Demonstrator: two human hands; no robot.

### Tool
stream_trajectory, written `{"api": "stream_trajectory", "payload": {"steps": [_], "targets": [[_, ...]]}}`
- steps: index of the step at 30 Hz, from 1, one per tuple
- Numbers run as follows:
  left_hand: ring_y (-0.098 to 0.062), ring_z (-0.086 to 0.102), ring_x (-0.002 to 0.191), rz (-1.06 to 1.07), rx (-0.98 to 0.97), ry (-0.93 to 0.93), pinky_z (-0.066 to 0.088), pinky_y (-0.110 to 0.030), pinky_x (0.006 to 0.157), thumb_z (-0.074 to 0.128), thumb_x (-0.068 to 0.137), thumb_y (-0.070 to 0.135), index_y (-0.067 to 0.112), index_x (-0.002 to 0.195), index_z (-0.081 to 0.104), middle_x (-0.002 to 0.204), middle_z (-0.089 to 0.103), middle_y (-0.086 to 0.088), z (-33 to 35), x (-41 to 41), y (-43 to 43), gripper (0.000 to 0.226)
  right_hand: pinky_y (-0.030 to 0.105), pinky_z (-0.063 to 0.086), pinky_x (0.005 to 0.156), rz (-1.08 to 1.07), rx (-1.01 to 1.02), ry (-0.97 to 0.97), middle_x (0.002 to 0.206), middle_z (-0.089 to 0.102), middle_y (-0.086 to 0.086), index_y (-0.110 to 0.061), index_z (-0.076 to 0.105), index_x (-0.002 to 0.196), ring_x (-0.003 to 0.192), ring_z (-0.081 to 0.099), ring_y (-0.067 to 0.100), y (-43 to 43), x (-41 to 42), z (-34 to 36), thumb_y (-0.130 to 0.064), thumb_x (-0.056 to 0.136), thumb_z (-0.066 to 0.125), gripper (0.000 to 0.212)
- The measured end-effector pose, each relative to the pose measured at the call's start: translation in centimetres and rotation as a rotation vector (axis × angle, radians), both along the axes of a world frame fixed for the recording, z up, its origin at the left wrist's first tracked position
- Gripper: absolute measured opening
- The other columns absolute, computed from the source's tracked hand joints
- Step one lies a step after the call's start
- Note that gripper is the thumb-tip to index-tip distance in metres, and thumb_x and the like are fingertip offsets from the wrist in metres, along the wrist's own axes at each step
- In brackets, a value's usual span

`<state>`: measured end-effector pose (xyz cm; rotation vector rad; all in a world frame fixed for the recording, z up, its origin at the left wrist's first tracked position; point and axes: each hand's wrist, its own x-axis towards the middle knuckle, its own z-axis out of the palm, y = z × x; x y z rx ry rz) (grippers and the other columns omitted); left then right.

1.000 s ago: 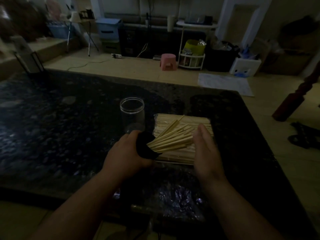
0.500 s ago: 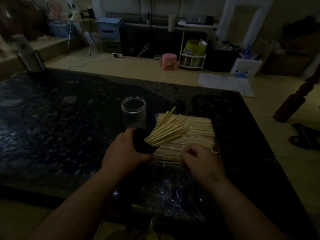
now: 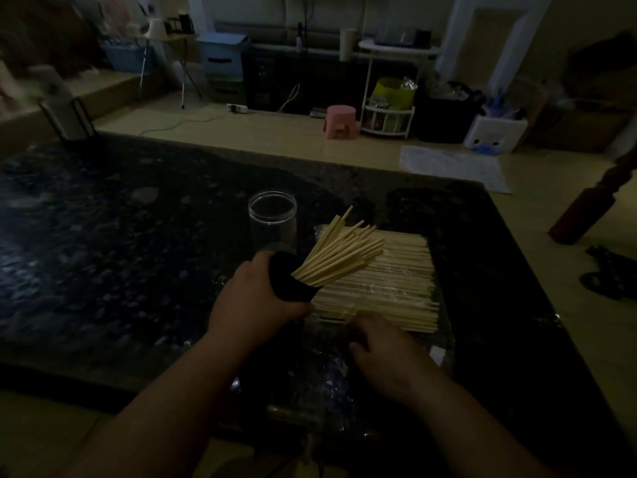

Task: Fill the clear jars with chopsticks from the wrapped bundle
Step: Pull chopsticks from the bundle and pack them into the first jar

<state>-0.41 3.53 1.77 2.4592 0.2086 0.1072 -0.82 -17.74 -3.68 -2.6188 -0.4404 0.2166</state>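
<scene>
My left hand (image 3: 251,305) grips a dark jar (image 3: 289,281), tilted to the right, with several pale chopsticks (image 3: 341,253) fanning out of its mouth. Under the fan lies the flat bundle of chopsticks (image 3: 396,281) on crinkled clear wrap (image 3: 327,377). My right hand (image 3: 389,357) sits at the bundle's near edge with its fingers curled, pinching at the stick ends; the fingertips are blurred. An empty clear jar (image 3: 272,219) stands upright just behind my left hand.
Everything rests on a dark speckled stone table (image 3: 103,253), which stretches far to the left. The table's right edge (image 3: 537,305) runs close to the bundle. On the floor beyond are a pink stool (image 3: 339,120) and a white rack (image 3: 389,115).
My right hand left the fanned chopsticks, curled into a fist and dropped back to the bundle's near edge. The fan in my left hand tipped slightly more upright.
</scene>
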Motion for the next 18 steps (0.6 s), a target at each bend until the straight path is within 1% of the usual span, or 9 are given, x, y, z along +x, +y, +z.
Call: {"api": "stream_trajectory", "payload": {"steps": [2,4,7,8,10,11,12,15,18], "targets": [[-0.017,0.055,0.106,0.004,-0.013,-0.015,0.048,-0.033,0.083,0.086,0.057,0.050,0.030,0.131,0.045,0.121,0.054,0.002,0.1,0.0,-0.1,0.088,0.031,0.037,0.103,-0.008,-0.143,-0.089,0.138,0.047,0.000,-0.021,0.047,0.134,0.123,0.045,0.020,-0.3,0.3,-1.3,-0.031,0.095,0.045,0.040],[-0.017,0.055,0.106,0.014,-0.029,-0.026,0.048,-0.033,0.083,0.086,0.057,0.048,0.028,0.131,0.045,0.121,0.054,0.001,0.1,0.0,-0.1,0.086,0.035,0.041,0.099,-0.019,-0.236,-0.154,0.132,0.051,0.001,-0.021,0.050,0.130,0.118,0.048,0.022,-0.5,0.6,-2.2,-0.026,0.094,0.043,0.037],[-0.018,0.055,0.107,0.019,-0.037,-0.022,0.049,-0.034,0.084,0.086,0.057,0.050,0.028,0.131,0.045,0.122,0.054,0.001,0.1,0.0,0.0,0.088,0.031,0.040,0.094,-0.003,-0.288,-0.187,0.126,0.053,0.002,-0.020,0.053,0.127,0.113,0.050,0.024,-0.6,1.0,-3.0,-0.021,0.091,0.047,0.036],[-0.018,0.055,0.107,0.017,-0.041,-0.017,0.049,-0.034,0.085,0.087,0.056,0.050,0.028,0.131,0.045,0.121,0.054,0.001,0.1,0.1,0.0,0.088,0.032,0.040,0.091,-0.005,-0.310,-0.203,0.121,0.055,0.002,-0.020,0.056,0.123,0.110,0.052,0.025,-0.5,1.1,-3.1,-0.019,0.088,0.052,0.035],[-0.017,0.055,0.106,0.014,-0.041,-0.010,0.049,-0.033,0.083,0.087,0.056,0.050,0.029,0.131,0.045,0.120,0.055,0.002,0.2,0.0,0.1,0.088,0.035,0.046,0.078,-0.027,-0.311,-0.230,0.102,0.061,0.004,-0.018,0.065,0.105,0.090,0.060,0.028,-0.3,1.3,-3.4,-0.017,0.074,0.069,0.031],[-0.017,0.055,0.106,0.011,-0.040,-0.007,0.048,-0.033,0.083,0.086,0.056,0.050,0.028,0.131,0.045,0.120,0.055,0.002,0.2,0.0,0.1,0.088,0.035,0.048,0.070,-0.042,-0.304,-0.238,0.093,0.062,0.004,-0.018,0.068,0.096,0.079,0.061,0.028,-0.4,1.4,-3.6,-0.016,0.065,0.076,0.032],[-0.017,0.055,0.106,0.010,-0.042,-0.005,0.048,-0.033,0.082,0.086,0.056,0.050,0.028,0.130,0.045,0.119,0.055,0.001,0.2,0.0,0.1,0.088,0.034,0.048,0.065,-0.050,-0.307,-0.250,0.088,0.063,0.004,-0.017,0.069,0.092,0.073,0.060,0.027,-0.3,1.4,-3.8,-0.015,0.060,0.080,0.034],[-0.017,0.055,0.104,0.014,-0.057,-0.001,0.049,-0.033,0.082,0.086,0.054,0.051,0.028,0.128,0.046,0.118,0.055,0.001,0.3,0.0,0.3,0.088,0.034,0.048,0.058,-0.075,-0.319,-0.290,0.084,0.063,0.003,-0.018,0.071,0.089,0.068,0.058,0.025,0.0,1.4,-3.9,-0.020,0.058,0.084,0.033],[-0.013,0.052,0.102,0.011,-0.064,0.005,0.045,-0.030,0.081,0.084,0.053,0.053,0.027,0.129,0.046,0.115,0.052,0.005,0.5,-0.1,0.4,0.090,0.032,0.046,0.053,-0.097,-0.336,-0.309,0.079,0.062,0.000,-0.021,0.071,0.084,0.063,0.057,0.023,0.3,1.5,-3.9,-0.028,0.053,0.088,0.036]]}}
